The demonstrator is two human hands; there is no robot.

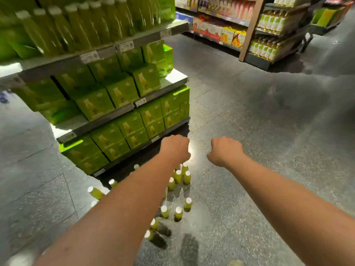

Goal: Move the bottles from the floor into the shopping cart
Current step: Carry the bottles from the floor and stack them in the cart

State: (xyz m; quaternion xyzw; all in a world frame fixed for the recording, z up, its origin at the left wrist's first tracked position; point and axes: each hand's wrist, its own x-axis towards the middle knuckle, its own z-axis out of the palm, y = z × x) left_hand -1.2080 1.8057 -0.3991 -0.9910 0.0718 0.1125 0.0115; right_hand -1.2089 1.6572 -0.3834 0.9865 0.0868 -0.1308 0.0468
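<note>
Green boxes [123,91] fill the shelf [115,112] at left. White-capped bottles [178,213] sit clustered on the floor [249,131] near its foot, partly under the left forearm. Left hand [174,148] and right hand [225,150] hang above them, backs up, fingers hidden underneath, so I cannot tell their state.
</note>
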